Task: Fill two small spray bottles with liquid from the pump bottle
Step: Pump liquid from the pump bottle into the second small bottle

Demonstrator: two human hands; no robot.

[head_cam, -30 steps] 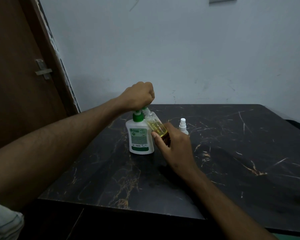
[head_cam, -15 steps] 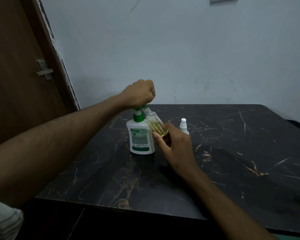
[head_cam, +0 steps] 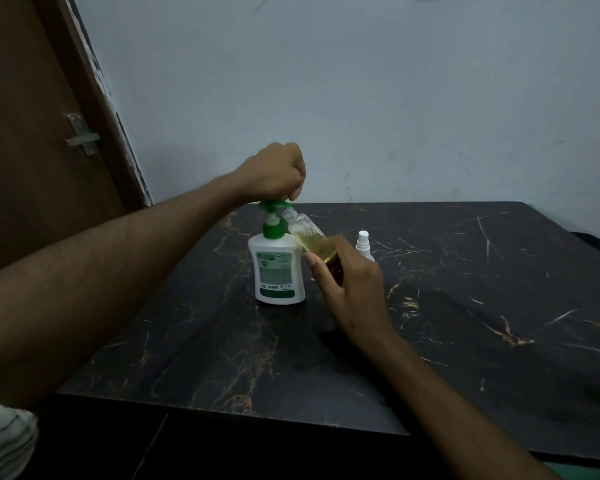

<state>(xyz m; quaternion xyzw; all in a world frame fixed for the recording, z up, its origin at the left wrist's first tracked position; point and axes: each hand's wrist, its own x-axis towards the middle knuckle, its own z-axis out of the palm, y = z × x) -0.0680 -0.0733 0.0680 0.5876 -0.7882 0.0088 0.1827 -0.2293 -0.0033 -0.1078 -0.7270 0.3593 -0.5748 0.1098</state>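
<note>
A white pump bottle (head_cam: 278, 271) with a green pump head stands on the black marble table (head_cam: 465, 306). My left hand (head_cam: 274, 174) is a fist resting on top of the pump head. My right hand (head_cam: 350, 289) holds a small clear spray bottle (head_cam: 309, 237) tilted, its open neck right under the pump spout. Yellow liquid fills its lower part, with bubbles above. A second small spray bottle (head_cam: 363, 244) with a white cap stands just behind my right hand, mostly hidden.
A brown door (head_cam: 32, 150) with a metal latch is at the left. A pale wall (head_cam: 361, 98) runs behind the table. The table's front edge is near me.
The pump head has risen from its pressed-down position, and my left hand has gone up with it. The tilted small bottle stays at the spout.
</note>
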